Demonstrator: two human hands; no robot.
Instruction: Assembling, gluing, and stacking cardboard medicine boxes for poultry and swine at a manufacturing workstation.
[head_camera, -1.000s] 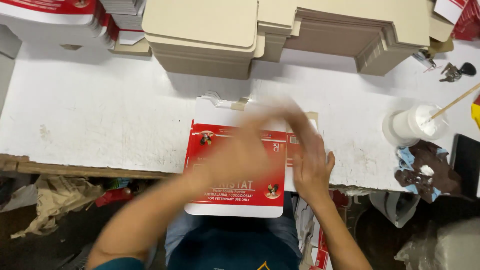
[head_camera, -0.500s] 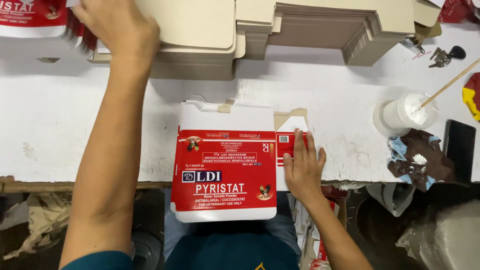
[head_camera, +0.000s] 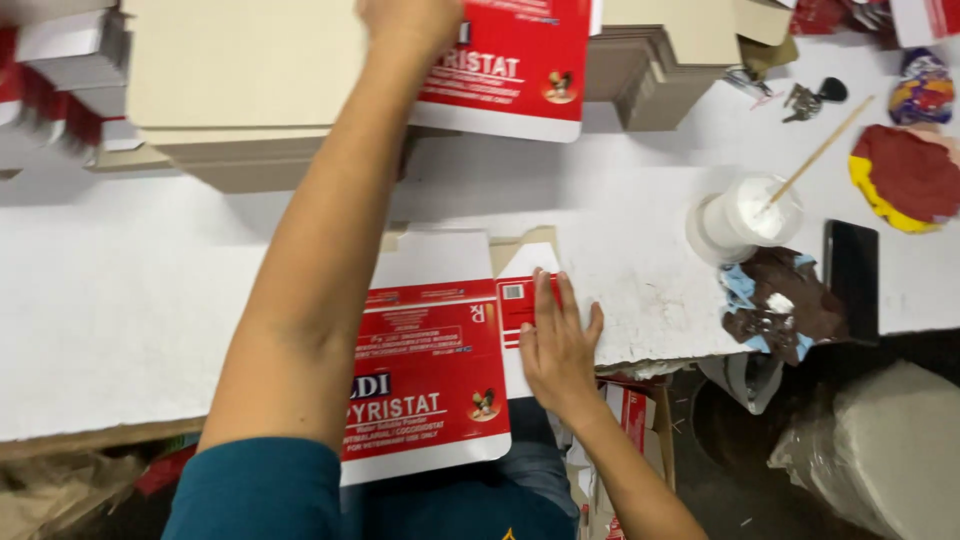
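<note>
Carton blank (head_camera: 430, 370), red and white, flat, printed side up: it lies at the near edge of the white table (head_camera: 130, 300), lower centre of the frame, its bottom end hanging over the edge toward your lap. Your right hand (head_camera: 556, 345) rests on its right flap, fingers (head_camera: 545, 300) straight and spread, palm down, gripping nothing; the flat press looks meant to pin the sheet so it cannot slide while the other arm is away. Your left hand (head_camera: 410, 20) is stretched to the top centre of the frame, closed on the upper edge of a second carton blank (head_camera: 515, 65), which is lifted clear and tilted above the stacks; the fingertips run out of the frame, so how they close cannot be told. Under and left of it: stack of plain beige blanks (head_camera: 240, 90), printed side down, kept within arm's reach. Upper left: further stacked red-and-white cartons (head_camera: 60, 90). Right of centre: a white cup (head_camera: 745, 215) with a wooden stick (head_camera: 825, 150) leaning in it, probably glue, set just beside the working spot. Below it: a stained rag (head_camera: 785, 305); beside that a dark phone (head_camera: 850, 280). Upper right: keys (head_camera: 805, 98) and a red-and-yellow cloth (head_camera: 900, 175), well apart from the work.
</note>
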